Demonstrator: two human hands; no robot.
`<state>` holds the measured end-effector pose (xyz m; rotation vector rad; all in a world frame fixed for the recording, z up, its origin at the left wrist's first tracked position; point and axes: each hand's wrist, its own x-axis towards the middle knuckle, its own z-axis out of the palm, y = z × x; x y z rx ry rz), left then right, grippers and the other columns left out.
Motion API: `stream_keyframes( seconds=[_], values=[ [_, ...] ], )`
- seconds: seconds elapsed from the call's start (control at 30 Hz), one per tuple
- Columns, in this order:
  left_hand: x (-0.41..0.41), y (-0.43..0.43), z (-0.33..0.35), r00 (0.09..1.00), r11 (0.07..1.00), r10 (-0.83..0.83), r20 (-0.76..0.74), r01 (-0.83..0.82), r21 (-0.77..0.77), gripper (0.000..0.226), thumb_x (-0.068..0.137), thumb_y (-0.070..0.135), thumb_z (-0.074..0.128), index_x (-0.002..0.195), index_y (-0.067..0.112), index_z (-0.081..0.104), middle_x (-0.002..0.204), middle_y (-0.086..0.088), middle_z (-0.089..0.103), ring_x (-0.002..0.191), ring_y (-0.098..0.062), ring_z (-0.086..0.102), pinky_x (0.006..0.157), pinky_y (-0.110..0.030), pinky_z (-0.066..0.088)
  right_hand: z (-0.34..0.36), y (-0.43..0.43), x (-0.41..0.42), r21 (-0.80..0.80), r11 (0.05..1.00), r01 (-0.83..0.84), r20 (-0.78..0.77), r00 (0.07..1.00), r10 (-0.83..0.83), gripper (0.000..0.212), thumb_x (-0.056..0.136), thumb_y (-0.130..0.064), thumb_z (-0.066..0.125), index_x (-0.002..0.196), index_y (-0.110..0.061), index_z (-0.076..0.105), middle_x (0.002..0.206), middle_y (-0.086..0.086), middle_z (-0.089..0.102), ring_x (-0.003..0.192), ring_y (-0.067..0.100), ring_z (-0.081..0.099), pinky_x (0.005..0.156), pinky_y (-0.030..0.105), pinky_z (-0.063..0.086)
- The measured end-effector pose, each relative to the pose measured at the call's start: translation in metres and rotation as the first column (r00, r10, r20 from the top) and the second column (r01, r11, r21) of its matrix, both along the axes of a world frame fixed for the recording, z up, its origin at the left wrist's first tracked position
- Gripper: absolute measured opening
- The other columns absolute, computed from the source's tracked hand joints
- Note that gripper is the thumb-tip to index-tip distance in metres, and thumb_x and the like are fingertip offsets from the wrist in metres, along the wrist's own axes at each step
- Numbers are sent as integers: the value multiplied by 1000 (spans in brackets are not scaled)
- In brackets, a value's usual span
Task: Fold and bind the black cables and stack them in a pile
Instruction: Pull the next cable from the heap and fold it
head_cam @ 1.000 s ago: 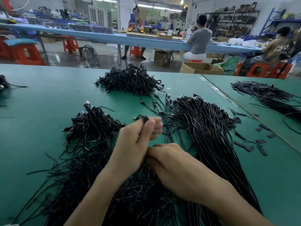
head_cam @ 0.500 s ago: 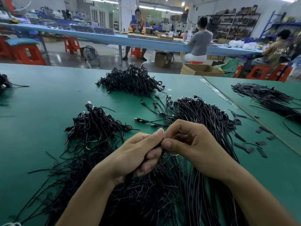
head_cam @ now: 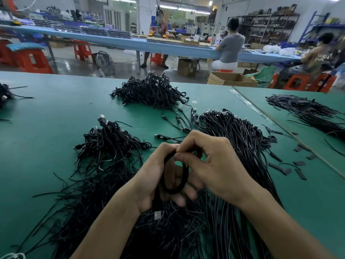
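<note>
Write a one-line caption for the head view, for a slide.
Both hands, left hand and right hand, fold one black cable into a loop above loose cables on the green table.

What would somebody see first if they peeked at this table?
Probably the two hands in the middle: the left hand and right hand are bending one black cable into a loop. All around them, black cables cover the green table, with a long straight bunch to the right and a tangled heap at the far edge.

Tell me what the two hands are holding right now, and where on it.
One thin black cable, folded into a loop: left hand grips the gathered strands, right hand pinches the loop's top.
</note>
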<state>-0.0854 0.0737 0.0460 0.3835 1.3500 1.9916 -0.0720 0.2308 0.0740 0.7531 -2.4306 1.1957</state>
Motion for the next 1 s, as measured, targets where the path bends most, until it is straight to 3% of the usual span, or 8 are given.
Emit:
stream_keyframes(
  seconds=[0.17, 0.23, 0.3, 0.37, 0.47, 0.73, 0.87, 1.0],
  values=[
    [-9, -4, -11, 911, 894, 355, -210, -397, -210, 57, 103, 51, 37, 68, 19, 69, 47, 0, 48, 30, -9, 31, 30, -15, 25, -16, 12, -14, -68, 986, 153, 199, 970, -137, 24, 85, -48, 70, 101, -32, 64, 85, -15, 68, 77, -2, 63, 67, 12, 48],
    [-13, -9, -12, 868, 868, 467, -168, -486, -104, 52, 102, 48, 40, 73, 13, 64, 45, 4, 42, 30, -7, 30, 28, -17, 26, -30, 20, -15, 80, 983, 163, 359, 916, -181, 42, 79, -59, 65, 108, -29, 61, 90, -11, 65, 81, -1, 64, 72, 16, 54],
    [-15, -10, -12, 828, 834, 546, -127, -552, -15, 50, 102, 48, 40, 78, 9, 60, 45, 5, 38, 31, -6, 29, 28, -17, 26, -49, 21, -12, 347, 936, 62, 444, 868, -222, 36, 84, -50, 70, 110, -26, 63, 97, -10, 64, 87, 1, 63, 83, 23, 57],
    [-16, -7, -13, 793, 801, 598, -120, -598, 38, 50, 100, 50, 40, 79, 9, 60, 46, 5, 36, 32, -6, 27, 28, -17, 25, -64, 18, -9, 561, 828, -20, 409, 876, -256, 28, 89, -45, 69, 111, -27, 66, 104, -9, 61, 97, 7, 59, 89, 31, 54],
    [-15, -5, -13, 760, 772, 635, -137, -630, 83, 51, 93, 56, 42, 77, 13, 65, 49, 6, 33, 35, -6, 24, 29, -18, 24, -73, 10, -5, 664, 748, -6, 293, 922, -253, 18, 94, -38, 61, 105, -26, 67, 105, -6, 56, 103, 13, 54, 83, 28, 45],
    [-13, -2, -12, 785, 795, 606, -127, -602, 74, 65, 96, 64, 31, 50, 24, 53, 47, 9, 28, 36, -6, 21, 31, -18, 23, -68, 12, -2, 546, 837, 49, 280, 930, -237, 13, 95, -36, 62, 95, -25, 68, 95, -11, 61, 92, 8, 57, 84, 31, 51],
    [-12, -4, -10, 816, 825, 565, -120, -559, 84, 71, 94, 70, 19, 47, 24, 44, 45, 9, 26, 35, -7, 18, 32, -17, 22, -47, 22, -3, 382, 917, 117, 335, 907, -255, 12, 93, -36, 67, 90, -24, 70, 83, -11, 69, 76, -1, 63, 76, 25, 56],
    [-8, 1, -10, 822, 845, 526, -218, -535, 24, 69, 105, 50, 24, 46, 24, 48, 44, 9, 30, 34, -8, 20, 34, -16, 22, -21, 20, -1, 64, 986, 153, 369, 915, -166, 9, 95, -22, 64, 86, -24, 64, 77, -5, 72, 67, 7, 69, 71, 32, 60]
  ],
)
